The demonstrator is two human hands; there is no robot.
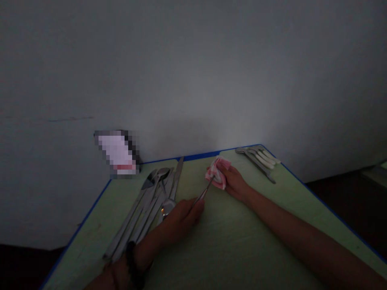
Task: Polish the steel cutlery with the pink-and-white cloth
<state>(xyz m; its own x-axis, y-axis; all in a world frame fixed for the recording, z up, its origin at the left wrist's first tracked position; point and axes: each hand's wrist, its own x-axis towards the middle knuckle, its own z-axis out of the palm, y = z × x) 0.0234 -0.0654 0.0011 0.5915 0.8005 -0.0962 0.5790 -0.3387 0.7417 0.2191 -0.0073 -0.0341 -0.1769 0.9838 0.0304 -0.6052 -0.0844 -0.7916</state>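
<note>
Slim silver metal utensil [204, 192] slants above the green worktop [236, 233] with blue edging, its far end tucked into a crumpled pink-and-white fabric cloth [220, 173]. From that cloth, its long axis runs back toward the wearer and leftward into the left hand [184, 215], whose fingers grasp the near end. The right hand [237, 183] grips the cloth from its right side, so it is the nearer hand to the covered end, whose shape cannot be told. Long silver metal cutlery [163, 173] lies left of the cloth; white-handled metal cutlery [266, 161] lies right of it. No brand or writing is readable; the rectangular slab [116, 151] farther left is pixelated.
</note>
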